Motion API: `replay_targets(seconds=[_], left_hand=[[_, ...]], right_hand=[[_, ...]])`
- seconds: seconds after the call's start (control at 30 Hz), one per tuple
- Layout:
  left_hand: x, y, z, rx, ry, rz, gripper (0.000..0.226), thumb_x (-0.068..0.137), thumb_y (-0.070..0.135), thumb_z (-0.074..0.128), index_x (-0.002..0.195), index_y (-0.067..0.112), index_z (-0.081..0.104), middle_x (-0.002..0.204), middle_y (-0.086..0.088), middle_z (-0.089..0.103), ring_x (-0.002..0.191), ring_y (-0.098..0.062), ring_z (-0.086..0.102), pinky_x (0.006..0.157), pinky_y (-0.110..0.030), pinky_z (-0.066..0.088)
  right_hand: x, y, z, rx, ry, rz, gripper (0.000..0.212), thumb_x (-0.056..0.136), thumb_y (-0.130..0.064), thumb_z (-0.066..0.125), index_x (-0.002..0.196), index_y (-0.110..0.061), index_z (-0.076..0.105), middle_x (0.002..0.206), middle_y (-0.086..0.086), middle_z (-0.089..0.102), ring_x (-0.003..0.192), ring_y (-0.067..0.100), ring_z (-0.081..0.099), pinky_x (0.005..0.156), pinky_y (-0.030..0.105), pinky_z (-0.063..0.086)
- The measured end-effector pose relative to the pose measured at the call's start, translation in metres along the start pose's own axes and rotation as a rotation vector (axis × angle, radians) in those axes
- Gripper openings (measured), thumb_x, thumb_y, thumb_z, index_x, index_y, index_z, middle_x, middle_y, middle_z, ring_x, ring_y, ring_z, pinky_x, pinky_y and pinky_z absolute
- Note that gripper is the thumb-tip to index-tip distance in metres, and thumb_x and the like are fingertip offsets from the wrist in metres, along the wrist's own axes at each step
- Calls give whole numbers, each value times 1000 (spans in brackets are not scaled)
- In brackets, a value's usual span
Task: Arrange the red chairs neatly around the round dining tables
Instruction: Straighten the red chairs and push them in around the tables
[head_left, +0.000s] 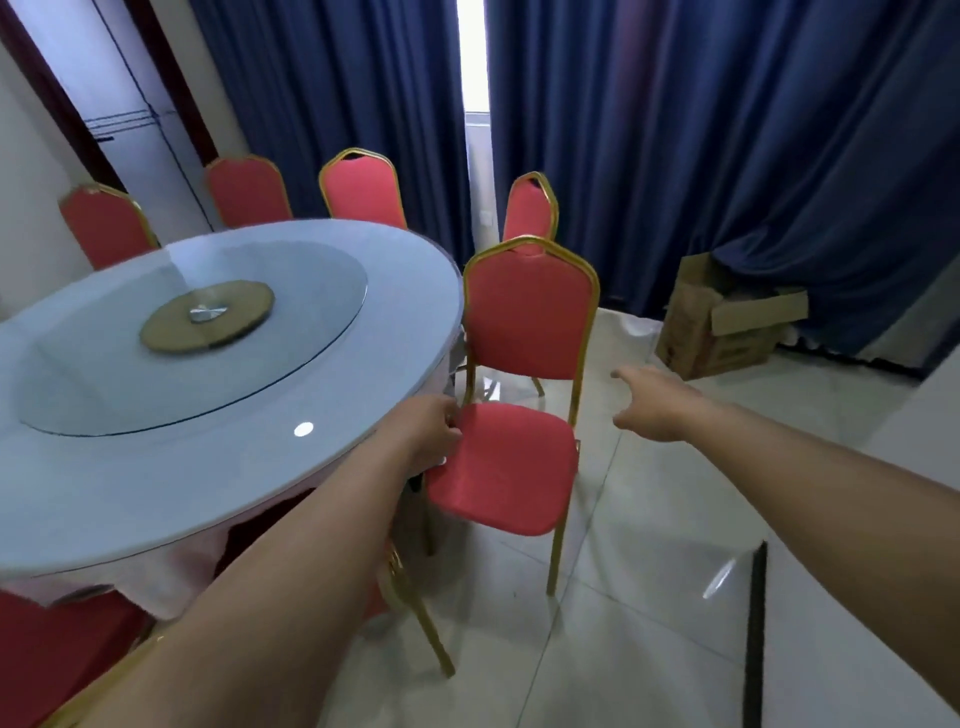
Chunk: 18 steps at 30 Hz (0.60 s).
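Left hand (431, 434) grasps the seat edge of the red chair (511, 467), at 3 o'clock of the round table (104, 493); right hand (657, 408), fingers released, hovers at the chair's 3 o'clock.

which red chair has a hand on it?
The nearest chair, at the table's right edge: the left hand grips its seat. The other chairs stand untouched farther round.

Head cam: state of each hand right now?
Left hand: grips the seat edge of the near red chair.
Right hand: open, holding nothing, off to the chair's side.
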<state>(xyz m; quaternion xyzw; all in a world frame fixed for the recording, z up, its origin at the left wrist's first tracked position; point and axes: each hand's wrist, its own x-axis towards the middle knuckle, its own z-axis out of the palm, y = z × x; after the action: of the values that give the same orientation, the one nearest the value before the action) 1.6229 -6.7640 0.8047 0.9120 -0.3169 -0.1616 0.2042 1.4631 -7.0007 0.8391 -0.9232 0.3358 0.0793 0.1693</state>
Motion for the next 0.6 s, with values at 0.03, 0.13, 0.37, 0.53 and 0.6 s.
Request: replay_targets(seconds=[0.03,0.13,0.37,0.53,0.6], left_hand=[[13,15,4,6,5,14,19,90,18,56,102,29,67,110,2,66,89,-11,60,72,-26,51],[52,48,14,68,16,28,20,91,18,57,106,22,69,118,0,65,101,-17,60,84,-29,50],[155,103,17,247,-48,-19,39,88,26,59,127,24,61,127,0,60,119,-23,55,92,-31,45],[261,149,12,233,-17,-7,30,85,25,59,115,24,61,105,1,61,96,-20,58,83,-35,52],[310,168,15,172,12,-6,43,89,26,59,132,22,54,120,-3,60,107,-24,58,91,-38,53]], right_hand=[[7,16,-7,23,10,14,71,90,-26,69,152,-27,33,153,8,39,128,29,50,100,44,50],[28,53,-25,47,17,3,70,92,-23,67,153,-23,32,153,8,38,131,29,47,100,42,50],[95,108,-70,96,48,-19,69,94,-23,62,155,-24,30,154,6,36,135,28,43,104,41,47],[172,138,-101,73,56,-6,71,93,-26,59,155,-27,25,154,4,34,135,28,40,105,44,44],[211,144,-115,50,68,-4,70,93,-26,58,155,-27,25,154,5,33,136,30,38,108,48,42]])
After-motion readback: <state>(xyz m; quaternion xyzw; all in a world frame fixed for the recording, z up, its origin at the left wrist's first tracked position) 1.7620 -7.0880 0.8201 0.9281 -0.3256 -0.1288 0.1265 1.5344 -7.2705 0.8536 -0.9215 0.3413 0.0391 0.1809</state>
